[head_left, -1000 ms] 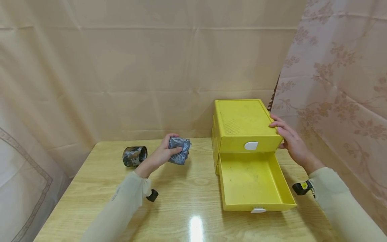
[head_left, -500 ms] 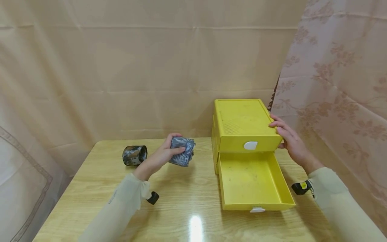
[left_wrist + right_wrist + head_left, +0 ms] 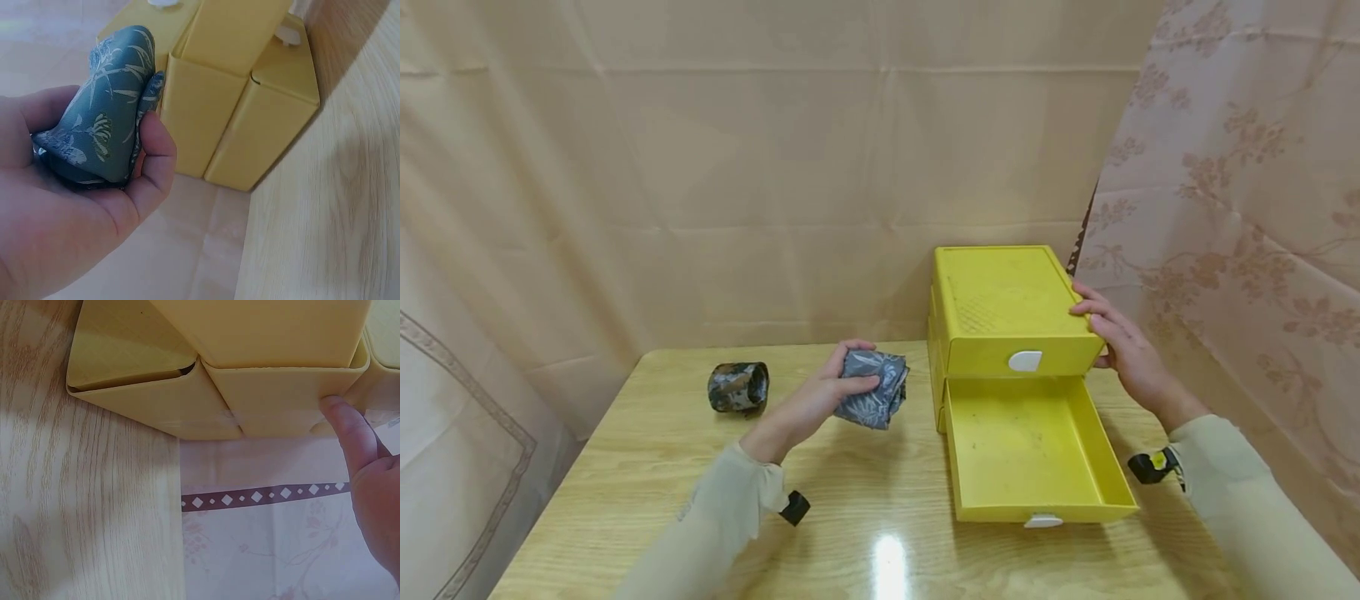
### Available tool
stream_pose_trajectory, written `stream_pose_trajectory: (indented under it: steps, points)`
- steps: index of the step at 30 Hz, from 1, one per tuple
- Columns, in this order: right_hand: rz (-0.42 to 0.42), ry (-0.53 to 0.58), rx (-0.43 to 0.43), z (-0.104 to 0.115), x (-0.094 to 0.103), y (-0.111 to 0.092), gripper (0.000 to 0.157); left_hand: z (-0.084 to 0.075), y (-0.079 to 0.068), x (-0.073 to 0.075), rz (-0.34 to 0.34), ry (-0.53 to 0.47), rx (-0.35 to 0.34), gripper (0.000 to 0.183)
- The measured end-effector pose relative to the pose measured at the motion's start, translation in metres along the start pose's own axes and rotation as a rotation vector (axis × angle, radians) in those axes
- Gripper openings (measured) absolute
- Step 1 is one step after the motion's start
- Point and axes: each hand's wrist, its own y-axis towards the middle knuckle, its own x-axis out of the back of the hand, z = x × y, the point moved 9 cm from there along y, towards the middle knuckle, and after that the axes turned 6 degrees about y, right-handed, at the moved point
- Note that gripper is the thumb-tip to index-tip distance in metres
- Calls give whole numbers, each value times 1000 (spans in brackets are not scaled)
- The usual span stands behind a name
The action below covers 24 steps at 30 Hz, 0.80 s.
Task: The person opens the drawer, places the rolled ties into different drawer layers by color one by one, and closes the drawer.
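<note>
Above the wooden table (image 3: 842, 542), seen from the head camera, the left hand (image 3: 808, 408) holds a folded patterned cloth (image 3: 880, 392) pinched between thumb and fingers, apart from the tabletop and just left of the yellow drawer unit (image 3: 1011, 287). Opposite, the right hand (image 3: 1131, 354) lies against the unit's upper right edge, fingers reaching onto the top. I'd watch the pulled-out drawer (image 3: 1026, 442): it juts well forward, so a downward push on its front could tip the stack. A careless left sleeve (image 3: 722, 508) might also set the camouflage cylinder (image 3: 730, 387) rolling, since it lies on its side. I count one cloth, one cylinder, one drawer out, two white tabs (image 3: 1025, 361), two hands.

By the left wrist view, the fingers curl round the cloth, yet its folds part at one edge; a slack grip would probably let it fall open. Three yellow tiers (image 3: 203, 119) show, the middle one with its drawer out, and two tabs.

Over at the right wrist, a fairly straight finger touches a side wall; the rest are mostly hidden. That contact could slip if the unit were jolted. Again three tiers, and one dark diamond-marked strip (image 3: 242, 499).
</note>
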Motion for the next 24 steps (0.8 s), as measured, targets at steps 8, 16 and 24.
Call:
stream_pose_trajectory:
  steps: [8, 16, 24]
  points:
    - [14, -44, -17, -1, 0, -3, 40, -4, -3, -20, 91, -5, 8, 52]
    - [14, -22, -10, 0, 0, -1, 38, -16, -3, -43, 205, -32, -44, 50]
    - [2, 23, -5, -1, 0, 0, 36, -27, 0, -61, 254, -1, -92, 51]
